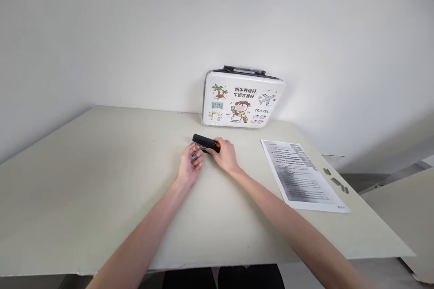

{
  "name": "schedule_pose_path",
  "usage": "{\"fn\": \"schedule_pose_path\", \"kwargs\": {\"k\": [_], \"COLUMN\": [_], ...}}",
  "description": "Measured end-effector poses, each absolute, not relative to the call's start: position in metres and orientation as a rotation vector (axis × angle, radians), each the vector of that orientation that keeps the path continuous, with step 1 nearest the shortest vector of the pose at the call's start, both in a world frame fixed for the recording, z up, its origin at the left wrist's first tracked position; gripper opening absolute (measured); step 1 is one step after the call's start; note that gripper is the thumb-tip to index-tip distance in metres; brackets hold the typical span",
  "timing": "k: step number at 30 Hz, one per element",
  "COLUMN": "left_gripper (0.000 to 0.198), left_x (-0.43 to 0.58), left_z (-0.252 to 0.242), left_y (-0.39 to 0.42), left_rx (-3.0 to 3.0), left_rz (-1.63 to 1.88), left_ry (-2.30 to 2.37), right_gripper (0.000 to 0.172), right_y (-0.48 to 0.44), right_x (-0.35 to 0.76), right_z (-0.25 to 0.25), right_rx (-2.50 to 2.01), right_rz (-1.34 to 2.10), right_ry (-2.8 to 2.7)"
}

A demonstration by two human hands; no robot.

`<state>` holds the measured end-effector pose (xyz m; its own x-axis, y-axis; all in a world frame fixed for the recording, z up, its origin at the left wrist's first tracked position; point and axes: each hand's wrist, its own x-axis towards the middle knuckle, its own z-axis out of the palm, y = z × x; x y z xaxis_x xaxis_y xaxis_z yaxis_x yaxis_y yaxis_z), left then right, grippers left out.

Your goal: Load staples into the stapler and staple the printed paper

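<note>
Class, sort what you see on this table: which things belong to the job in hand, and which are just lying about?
In the job:
black stapler, gripped by the right hand, left hand at its other end
grey strips, probably: they look like staples, though untouched

Lying about, it seems:
white case, standing by the wall
printed sheet, lying flat

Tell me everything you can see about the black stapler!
The long, black, plastic-looking stapler has an orange patch near its right end and a silvery metal strip beneath its top arm. It slants over the pale greenish table. The right hand grips the orange end; the left hand, maybe touching, partly hides the other.
</note>
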<state>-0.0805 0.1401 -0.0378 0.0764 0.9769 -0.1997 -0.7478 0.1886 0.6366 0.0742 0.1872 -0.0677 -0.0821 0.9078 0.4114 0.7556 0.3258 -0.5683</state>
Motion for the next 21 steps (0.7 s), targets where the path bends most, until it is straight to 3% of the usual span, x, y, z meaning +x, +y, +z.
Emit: {"fn": "schedule_pose_path", "kwargs": {"k": [5, 10, 15, 18, 21], "left_gripper": [0.017, 0.027, 0.045, 0.045, 0.046], "left_x": [-0.083, -0.080, -0.073, -0.069, -0.065], "left_z": [-0.042, -0.041, -0.034, -0.032, -0.032], "left_y": [0.144, 0.142, 0.132, 0.125, 0.120], "left_rx": [0.325, 0.263, 0.404, 0.506, 0.593], "left_rz": [1.361, 1.329, 1.092, 0.961, 0.861], "left_ry": [0.664, 0.657, 0.585, 0.535, 0.497], "right_gripper": [0.024, 0.030, 0.024, 0.014, 0.017], "right_y": [0.210, 0.186, 0.142, 0.124, 0.109], "right_x": [0.049, 0.062, 0.083, 0.094, 0.107], "right_z": [-0.057, -0.037, -0.032, -0.034, -0.031], "right_rx": [-1.396, -1.243, -0.868, -0.887, -0.926], "right_rz": [0.241, 0.181, 0.051, -0.012, -0.066], "right_ry": [-1.948, -1.938, -2.278, -2.356, -2.340]}}
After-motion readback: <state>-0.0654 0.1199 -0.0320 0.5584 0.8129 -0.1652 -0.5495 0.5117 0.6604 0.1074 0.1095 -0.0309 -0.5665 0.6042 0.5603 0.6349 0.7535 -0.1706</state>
